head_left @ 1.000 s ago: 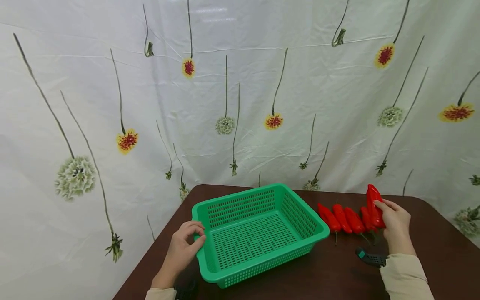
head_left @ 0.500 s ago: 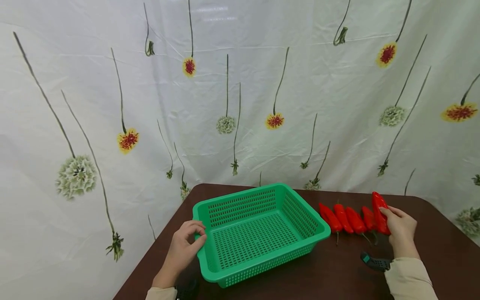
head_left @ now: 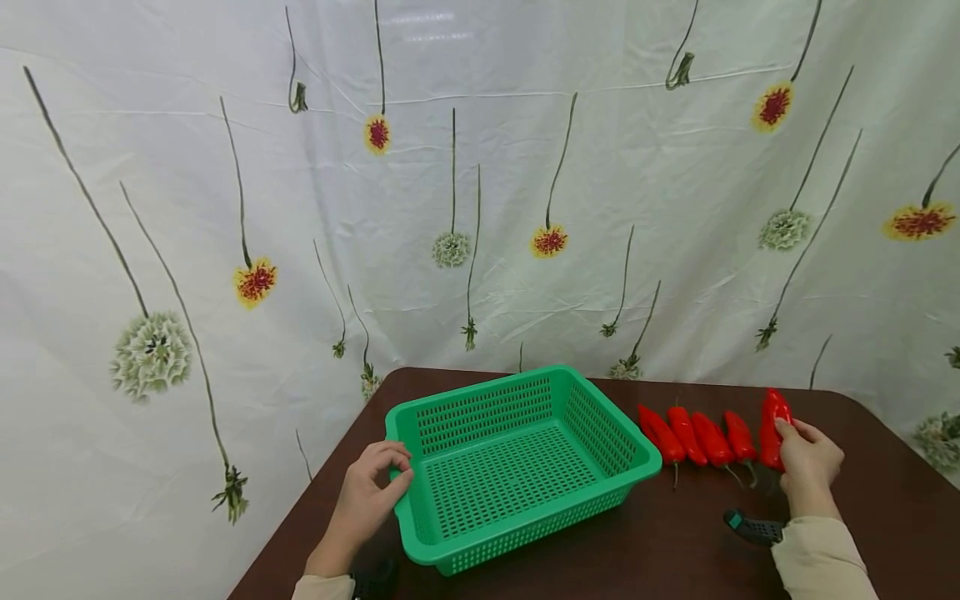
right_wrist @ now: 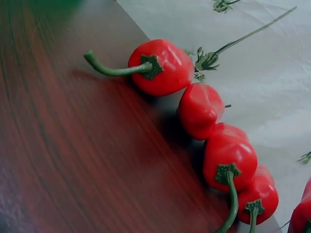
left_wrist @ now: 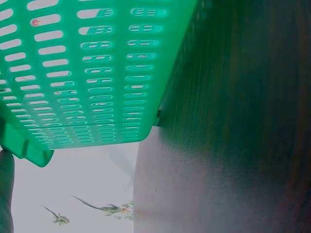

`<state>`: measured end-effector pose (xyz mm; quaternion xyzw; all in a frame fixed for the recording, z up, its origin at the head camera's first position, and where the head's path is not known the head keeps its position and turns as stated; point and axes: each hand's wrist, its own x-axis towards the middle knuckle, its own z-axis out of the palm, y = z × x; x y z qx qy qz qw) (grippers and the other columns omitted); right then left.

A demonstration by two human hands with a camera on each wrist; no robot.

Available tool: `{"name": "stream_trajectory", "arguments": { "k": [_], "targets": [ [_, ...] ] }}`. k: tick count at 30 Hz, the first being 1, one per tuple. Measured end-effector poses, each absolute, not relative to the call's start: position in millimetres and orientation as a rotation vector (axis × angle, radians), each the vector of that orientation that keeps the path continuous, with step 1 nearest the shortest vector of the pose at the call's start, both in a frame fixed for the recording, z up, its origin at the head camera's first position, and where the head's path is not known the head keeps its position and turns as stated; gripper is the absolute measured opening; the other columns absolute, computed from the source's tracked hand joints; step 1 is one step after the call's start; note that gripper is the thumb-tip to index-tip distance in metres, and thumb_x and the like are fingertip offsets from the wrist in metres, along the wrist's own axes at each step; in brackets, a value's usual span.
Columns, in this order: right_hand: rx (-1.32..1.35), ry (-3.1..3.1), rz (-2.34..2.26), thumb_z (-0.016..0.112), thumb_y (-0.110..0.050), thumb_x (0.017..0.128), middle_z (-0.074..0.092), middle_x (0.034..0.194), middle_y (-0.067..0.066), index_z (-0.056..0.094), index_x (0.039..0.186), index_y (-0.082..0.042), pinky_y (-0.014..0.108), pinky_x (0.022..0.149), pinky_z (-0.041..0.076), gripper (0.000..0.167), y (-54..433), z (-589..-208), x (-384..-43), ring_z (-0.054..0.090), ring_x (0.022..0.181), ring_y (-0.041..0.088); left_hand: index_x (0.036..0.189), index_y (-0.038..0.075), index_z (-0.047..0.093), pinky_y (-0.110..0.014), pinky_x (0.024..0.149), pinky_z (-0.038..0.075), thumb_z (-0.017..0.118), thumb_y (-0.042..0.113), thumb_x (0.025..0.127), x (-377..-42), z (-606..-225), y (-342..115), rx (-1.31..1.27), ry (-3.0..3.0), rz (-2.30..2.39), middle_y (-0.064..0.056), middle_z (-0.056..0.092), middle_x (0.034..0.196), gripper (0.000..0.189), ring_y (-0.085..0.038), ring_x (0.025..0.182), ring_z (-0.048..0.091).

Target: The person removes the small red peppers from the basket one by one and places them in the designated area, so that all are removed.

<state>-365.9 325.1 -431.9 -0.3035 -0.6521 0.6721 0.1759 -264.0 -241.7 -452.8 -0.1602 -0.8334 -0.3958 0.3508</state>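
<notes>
My left hand [head_left: 367, 496] grips the left rim of a green plastic basket [head_left: 517, 546], thumb on the near side and fingers curled over the edge. In the left wrist view the slotted basket wall [left_wrist: 104, 104] fills the upper left, a bit of finger [left_wrist: 6, 194] beside it. At the right, my right hand [head_left: 812, 462] pinches a red chili pepper [head_left: 772, 425], its tip pointing away from me. That pepper stands at the right end of a row of several red peppers [head_left: 711, 439]. Green stems show on the row's peppers [right_wrist: 160, 68] in the right wrist view.
The dark brown wooden table [head_left: 585, 558] has rounded far corners. Behind it hangs a white flower-printed cloth [head_left: 510, 317]. A dark strap with a teal end [head_left: 753, 527] sticks out from the right wrist. The basket stands left of the pepper row.
My right hand has moved to the right with its pepper, from overlapping the row to the row's right end, and the pepper sits lower. The left hand and basket stay put.
</notes>
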Motion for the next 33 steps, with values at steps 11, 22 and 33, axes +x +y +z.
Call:
{"name": "stream_trajectory", "arguments": {
  "k": [11, 22, 33],
  "targets": [
    [-0.907, -1.843, 1.915, 0.058, -0.038, 0.098, 0.045, 0.142, 0.002, 0.043, 0.152, -0.013, 0.008, 0.051, 0.040, 0.062, 329, -442, -365, 0.047, 0.090, 0.002, 0.077, 0.020, 0.062, -0.033, 0.084, 0.053, 0.074, -0.010, 0.079, -264, -452, -241, -0.410, -2.162, -1.033, -0.005, 0.070, 0.100, 0.033, -0.013, 0.105, 0.060],
    [-0.855, -1.897, 1.890, 0.055, -0.030, 0.100, 0.030, 0.160, 0.016, 0.039, 0.153, -0.008, 0.009, 0.050, 0.038, 0.060, 330, -445, -366, 0.051, 0.101, 0.015, 0.077, 0.021, 0.062, -0.033, 0.085, 0.053, 0.073, -0.011, 0.079, -263, -451, -241, -0.420, -2.157, -1.021, -0.010, 0.070, 0.100, 0.034, -0.016, 0.105, 0.060],
    [-0.835, -1.996, 1.790, 0.054, -0.025, 0.100, 0.040, 0.152, 0.022, 0.040, 0.152, -0.006, 0.011, 0.049, 0.037, 0.057, 331, -449, -368, 0.051, 0.107, 0.030, 0.077, 0.020, 0.062, -0.032, 0.084, 0.053, 0.073, -0.011, 0.079, -263, -452, -241, -0.426, -2.151, -1.026, -0.011, 0.070, 0.099, 0.033, -0.013, 0.105, 0.060]
  ]
}}
